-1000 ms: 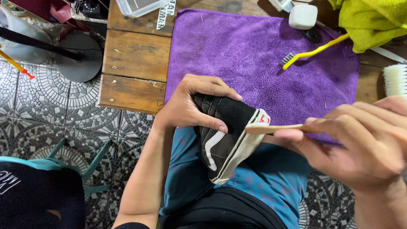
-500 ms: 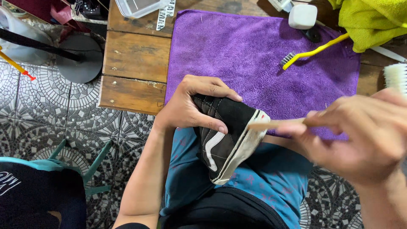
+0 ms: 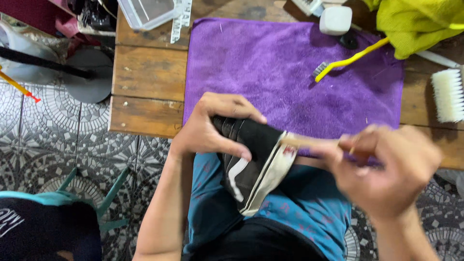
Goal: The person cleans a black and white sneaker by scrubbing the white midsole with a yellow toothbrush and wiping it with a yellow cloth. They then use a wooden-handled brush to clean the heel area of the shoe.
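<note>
Your left hand [image 3: 212,130] grips the black shoe [image 3: 251,164] at frame centre to steady it; your right hand [image 3: 386,169] pinches a small brush [image 3: 309,143] against its sole edge.

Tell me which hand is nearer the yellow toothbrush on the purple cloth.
Right. The right hand is just below the yellow toothbrush, near the purple cloth's front edge; the left hand grips the shoe farther left.

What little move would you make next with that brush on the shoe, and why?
Probably another short stroke along the pale sole edge. The left hand grips the black shoe over the lap, sole side turned toward the right hand, which holds a thin wooden-handled brush with its tip at that edge. The right hand is blurred, so the exact contact is unclear.
</note>
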